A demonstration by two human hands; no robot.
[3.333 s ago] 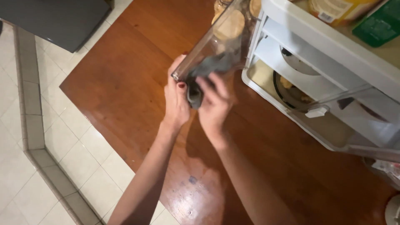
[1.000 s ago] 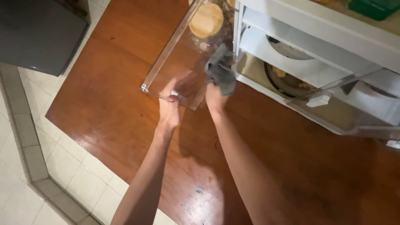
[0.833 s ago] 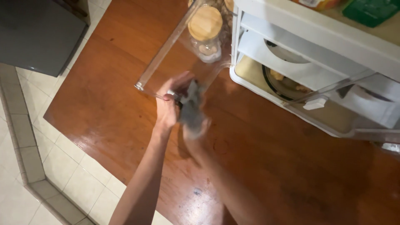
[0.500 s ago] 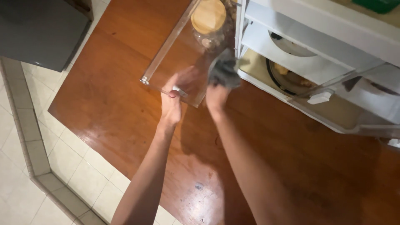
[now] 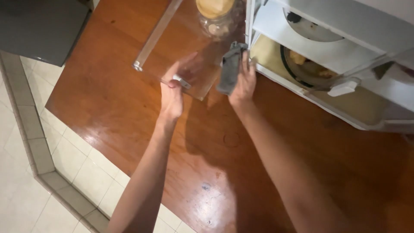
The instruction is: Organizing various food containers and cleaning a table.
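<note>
Head view: her left hand (image 5: 171,97) pinches the clear door (image 5: 189,64) by its handle; right hand (image 5: 243,84) grips a grey cloth (image 5: 229,69) at its edge, wiping apparently unfinished.

surface: glossy brown wooden table (image 5: 129,99) | on it: white shelf unit (image 5: 345,112) right, glass jar (image 5: 214,17) with wooden lid at top edge | beyond table: tiled floor (image 5: 26,181)

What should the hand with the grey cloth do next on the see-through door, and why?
Probably slide the grey cloth down along the clear door edge. The right hand presses the cloth at the door's side next to the white cabinet, while the left hand grips the small handle at the door's lower edge, holding it open.
</note>
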